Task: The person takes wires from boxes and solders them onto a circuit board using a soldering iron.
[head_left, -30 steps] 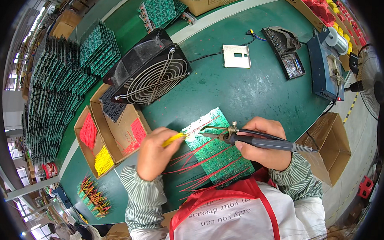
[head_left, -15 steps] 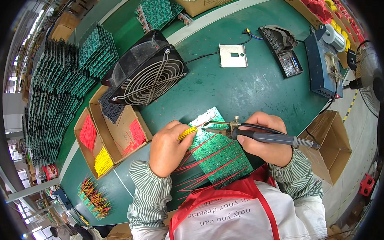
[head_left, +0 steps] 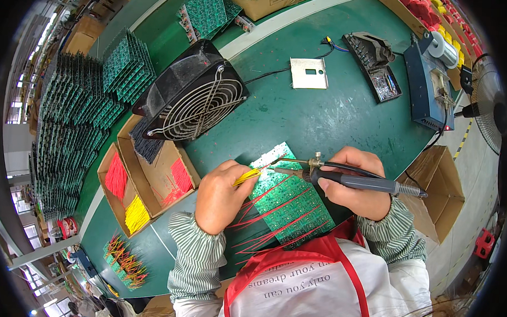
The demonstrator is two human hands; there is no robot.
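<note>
Green counter [head_left: 333, 116]: left hand [head_left: 221, 196] pinches a yellow wire [head_left: 247, 177] onto the green circuit board [head_left: 288, 201]; right hand [head_left: 356, 181] clamps the grey-handled soldering iron [head_left: 342, 178], tip meeting the wire.

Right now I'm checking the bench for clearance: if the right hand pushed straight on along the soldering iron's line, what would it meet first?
The right hand points the soldering iron leftward. Its tip would probably meet the yellow wire pinched in the left hand, just above the circuit board; depth is hard to judge.

Circuit board [head_left: 288, 201] surroundings: bare green tabletop [head_left: 322, 119] beyond it, passable; black fan [head_left: 194, 100] beyond-left blocks; wire-filled cardboard box [head_left: 152, 180] left blocks; open carton [head_left: 439, 190] right.
</note>
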